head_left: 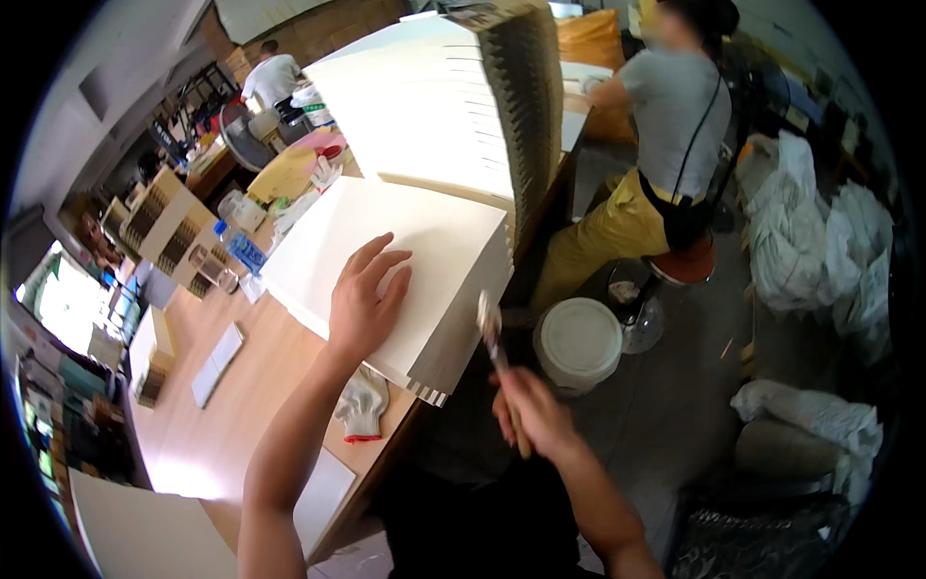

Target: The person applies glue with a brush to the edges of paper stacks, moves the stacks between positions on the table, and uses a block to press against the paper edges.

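Observation:
My left hand (365, 294) lies with spread fingers on top of a thick stack of white sheets (439, 227) at the table's right edge. In my right hand (533, 410) is a brush (492, 333) with a wooden handle, its pale, whitish bristles pointing up and away from me. The bristles are beside the stack's right side, and a small gap seems to show between them. Behind this stack rises a taller upright stack of white sheets (415, 106) with a dark, ridged side. A knit glove (364, 405) with a red cuff lies by the stack's near corner.
A lidded white bucket (579, 338) stands on the floor at right, near a person (675, 116) on a stool. On the wooden table (260, 405) are a water bottle (239, 246), a glass (212, 268) and a white slab (218, 365). Plastic-wrapped bundles (801, 232) line the far right.

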Available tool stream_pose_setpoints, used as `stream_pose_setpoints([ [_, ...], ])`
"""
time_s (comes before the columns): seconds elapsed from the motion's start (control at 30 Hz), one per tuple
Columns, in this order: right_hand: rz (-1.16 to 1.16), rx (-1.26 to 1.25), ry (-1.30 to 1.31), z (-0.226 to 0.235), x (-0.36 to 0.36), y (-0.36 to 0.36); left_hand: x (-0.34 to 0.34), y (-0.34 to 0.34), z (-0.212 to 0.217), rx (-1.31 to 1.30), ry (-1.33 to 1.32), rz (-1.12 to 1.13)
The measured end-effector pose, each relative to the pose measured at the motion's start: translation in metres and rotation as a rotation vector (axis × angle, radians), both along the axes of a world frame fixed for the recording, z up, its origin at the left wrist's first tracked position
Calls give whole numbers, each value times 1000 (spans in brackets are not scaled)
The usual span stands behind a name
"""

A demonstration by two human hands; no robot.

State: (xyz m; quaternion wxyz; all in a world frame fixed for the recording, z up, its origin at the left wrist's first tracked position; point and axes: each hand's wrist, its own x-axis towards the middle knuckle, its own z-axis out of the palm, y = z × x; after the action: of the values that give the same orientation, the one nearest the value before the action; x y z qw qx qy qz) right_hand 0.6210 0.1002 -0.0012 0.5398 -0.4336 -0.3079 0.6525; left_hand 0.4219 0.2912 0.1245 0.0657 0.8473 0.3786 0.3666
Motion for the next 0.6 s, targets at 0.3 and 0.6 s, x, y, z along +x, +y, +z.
stream_pose_setpoints([
  [0.3, 52, 56, -41, -39, -89, -72, 2, -1, -7, 28, -266, -5],
  [0.6, -323, -527, -177, -173, 63, -69, -8, -7, -2, -66, -368, -62],
])
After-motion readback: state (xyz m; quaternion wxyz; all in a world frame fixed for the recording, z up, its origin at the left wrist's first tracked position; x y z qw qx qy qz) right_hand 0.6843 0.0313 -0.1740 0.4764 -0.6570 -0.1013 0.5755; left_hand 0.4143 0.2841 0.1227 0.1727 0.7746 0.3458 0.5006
